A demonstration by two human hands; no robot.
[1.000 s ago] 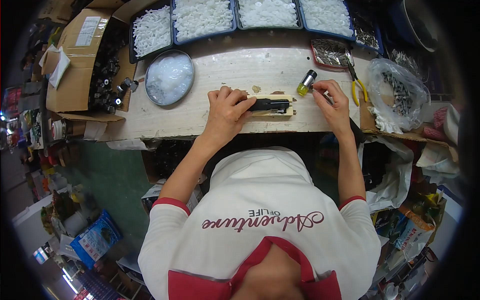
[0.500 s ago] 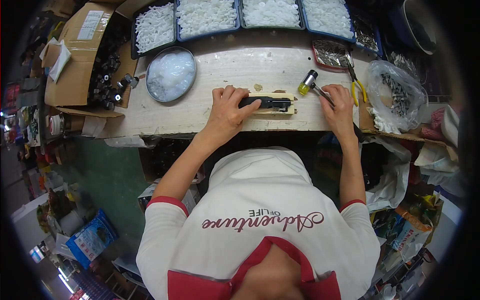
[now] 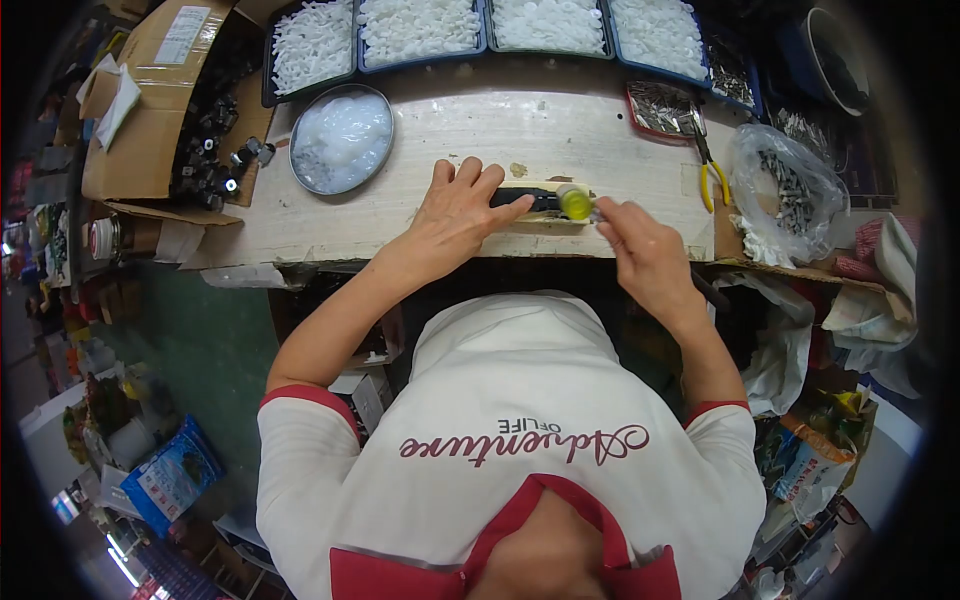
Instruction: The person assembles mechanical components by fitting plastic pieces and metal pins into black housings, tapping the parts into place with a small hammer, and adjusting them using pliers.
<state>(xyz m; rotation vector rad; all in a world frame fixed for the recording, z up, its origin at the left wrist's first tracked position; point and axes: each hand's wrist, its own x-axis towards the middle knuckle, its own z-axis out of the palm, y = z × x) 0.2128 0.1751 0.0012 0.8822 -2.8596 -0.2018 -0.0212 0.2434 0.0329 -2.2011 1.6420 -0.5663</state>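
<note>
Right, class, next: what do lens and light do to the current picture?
Head view: corners fall to black; the row of trays bows into a curve; glare glints on the white gel; the hammer looks blurred; under the table is deep shadow.

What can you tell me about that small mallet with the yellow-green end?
The mallet has a short, round head with a yellow-green face that looks like clear plastic, and a paler, greyish section behind it. It is blurred, so finer detail is lost. The right hand grips its handle and hides most of it. The head is over the end of the black part nearer that hand; whether they touch, I cannot tell.
</note>
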